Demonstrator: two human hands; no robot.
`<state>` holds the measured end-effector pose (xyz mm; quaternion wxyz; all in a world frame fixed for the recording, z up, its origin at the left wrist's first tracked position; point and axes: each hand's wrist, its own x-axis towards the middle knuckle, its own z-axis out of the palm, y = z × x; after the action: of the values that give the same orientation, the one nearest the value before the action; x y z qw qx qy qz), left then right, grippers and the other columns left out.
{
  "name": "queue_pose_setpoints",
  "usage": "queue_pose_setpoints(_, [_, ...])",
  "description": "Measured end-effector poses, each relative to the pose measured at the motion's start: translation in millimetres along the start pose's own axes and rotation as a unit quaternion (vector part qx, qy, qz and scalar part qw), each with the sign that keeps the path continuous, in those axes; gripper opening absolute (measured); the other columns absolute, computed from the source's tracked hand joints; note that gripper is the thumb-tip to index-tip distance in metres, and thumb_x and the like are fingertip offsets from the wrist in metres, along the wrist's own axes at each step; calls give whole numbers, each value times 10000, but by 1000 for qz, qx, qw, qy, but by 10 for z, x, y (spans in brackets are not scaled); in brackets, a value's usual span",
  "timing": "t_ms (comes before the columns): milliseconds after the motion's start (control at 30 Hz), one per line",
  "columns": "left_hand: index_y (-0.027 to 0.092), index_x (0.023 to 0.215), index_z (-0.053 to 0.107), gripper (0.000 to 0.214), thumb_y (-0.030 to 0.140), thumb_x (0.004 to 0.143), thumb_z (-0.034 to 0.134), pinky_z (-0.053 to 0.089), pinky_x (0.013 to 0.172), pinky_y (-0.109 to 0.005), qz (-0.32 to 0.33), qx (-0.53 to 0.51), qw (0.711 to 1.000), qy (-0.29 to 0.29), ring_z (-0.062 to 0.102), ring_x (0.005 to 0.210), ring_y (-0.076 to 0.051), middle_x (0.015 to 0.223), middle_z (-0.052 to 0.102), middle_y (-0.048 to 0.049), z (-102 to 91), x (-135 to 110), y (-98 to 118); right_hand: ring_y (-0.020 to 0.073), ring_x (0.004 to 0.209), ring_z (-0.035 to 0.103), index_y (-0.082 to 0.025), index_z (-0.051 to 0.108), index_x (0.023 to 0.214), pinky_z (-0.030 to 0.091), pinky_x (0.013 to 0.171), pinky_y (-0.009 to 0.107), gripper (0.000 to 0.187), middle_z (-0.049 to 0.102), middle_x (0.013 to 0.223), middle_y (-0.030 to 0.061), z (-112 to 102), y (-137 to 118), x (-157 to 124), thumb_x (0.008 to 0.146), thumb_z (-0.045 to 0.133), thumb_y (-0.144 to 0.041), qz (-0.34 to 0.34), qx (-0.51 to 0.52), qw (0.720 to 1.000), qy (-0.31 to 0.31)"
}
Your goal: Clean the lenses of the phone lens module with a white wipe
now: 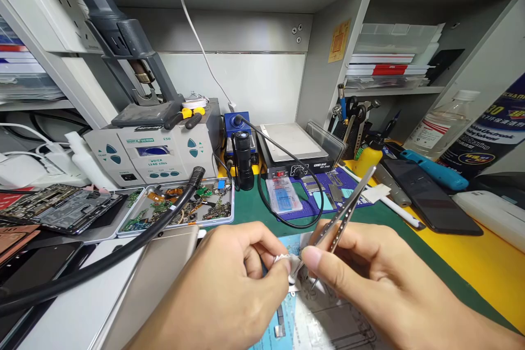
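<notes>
Left hand [235,284]: closed narrow; pinched a small crumpled white piece [294,261] between thumb and forefinger.
Right hand [373,273]: held metal tweezers [345,205] between thumb and fingers, points angled down toward the left hand.
Tweezers, working end: at or just beside the white piece; partly hidden by the fingers, so could not tell touching from apart.
White piece: held up between both hands, above the sheets; mostly covered by the left fingertips, too small to identify.
Step in hand: judged as fine work on the pinched piece, steadied at left and worked with the tweezers at right.
Next move: judged to call for a firm but light left pinch and careful control of the tweezer points.
Under the hands: lay a blue sheet [289,311] with a small silver strip [280,331] on it, beside a brightly lit sheet with line drawings [322,314].
Left of the hands: lay a grey phone-like slab [174,260], with a tray [233,202] of small circuit parts beyond, crossed by a black hose [164,225].
Back of the table [438,265]: held a grey station [123,156], a black flashlight [244,161] and a flat plate unit [289,139].
Right side: held a yellow bottle [368,162] and a dark phone [430,197].
</notes>
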<state>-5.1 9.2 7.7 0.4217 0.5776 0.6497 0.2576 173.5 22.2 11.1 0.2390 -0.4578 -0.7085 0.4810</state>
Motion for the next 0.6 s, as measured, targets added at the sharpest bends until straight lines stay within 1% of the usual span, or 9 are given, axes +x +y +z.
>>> queue_pose_setpoints(100, [195, 672, 663, 137, 309, 735, 622, 174, 385, -212, -5, -3, 1000, 0, 291, 409, -74, 451, 357, 88, 18, -6, -1, 158, 621, 439, -202, 533, 681, 349, 543, 271, 348, 534, 676, -9, -4, -22, -6, 899, 550, -473, 5, -9, 1000, 3])
queue_pose_setpoints(200, [194, 676, 665, 140, 311, 740, 623, 174, 383, -209, -6, -6, 1000, -2, 285, 411, -73, 450, 349, 90, 21, -12, 15, 155, 616, 420, -191, 596, 717, 344, 543, 270, 343, 497, 660, -18, 0, -14, -15, 889, 572, -486, 8, -4, 1000, 3])
queue_pose_setpoints(300, [187, 681, 672, 175, 335, 762, 629, 199, 380, -191, -11, -30, 999, -8, 322, 425, -72, 462, 384, 81, -23, -18, 46, 135, 596, 371, -198, 579, 713, 320, 526, 254, 352, 433, 634, -41, -6, 34, -5, 911, 569, -488, 3, 37, 999, 7])
queue_pose_setpoints(367, [181, 705, 679, 185, 347, 777, 643, 260, 393, -168, -7, -59, 998, -12, 380, 441, -68, 483, 448, 70, -73, -18, 62, 120, 569, 342, -200, 538, 671, 307, 510, 244, 386, 405, 609, -53, -19, 76, 11, 926, 563, -488, -1, 79, 997, 23])
queue_pose_setpoints(400, [189, 718, 680, 191, 359, 795, 640, 276, 389, -161, -6, -73, 997, -11, 381, 420, -60, 474, 437, 79, -99, -16, 64, 115, 556, 344, -199, 524, 650, 306, 505, 242, 403, 412, 595, -55, -28, 96, 19, 928, 565, -487, -6, 98, 995, 33])
queue_pose_setpoints(467, [200, 762, 680, 222, 408, 818, 626, 236, 319, -162, -14, -106, 994, -23, 346, 316, -42, 452, 418, 96, -139, -10, 50, 111, 545, 380, -194, 521, 620, 312, 507, 243, 412, 460, 574, -48, -46, 125, 35, 921, 592, -466, -5, 127, 991, 48])
queue_pose_setpoints(500, [202, 783, 680, 236, 429, 818, 626, 235, 300, -161, -18, -115, 993, -28, 354, 294, -44, 459, 429, 96, -151, -7, 37, 110, 543, 397, -192, 533, 617, 312, 508, 245, 401, 484, 567, -44, -55, 134, 40, 916, 608, -449, -5, 137, 989, 53])
queue_pose_setpoints(600, [203, 816, 676, 263, 460, 817, 621, 261, 277, -160, -37, -122, 991, -36, 379, 291, -60, 480, 448, 88, -155, 0, -8, 106, 531, 405, -187, 550, 610, 307, 502, 247, 395, 506, 552, -41, -72, 134, 51, 904, 630, -438, 3, 154, 987, 55])
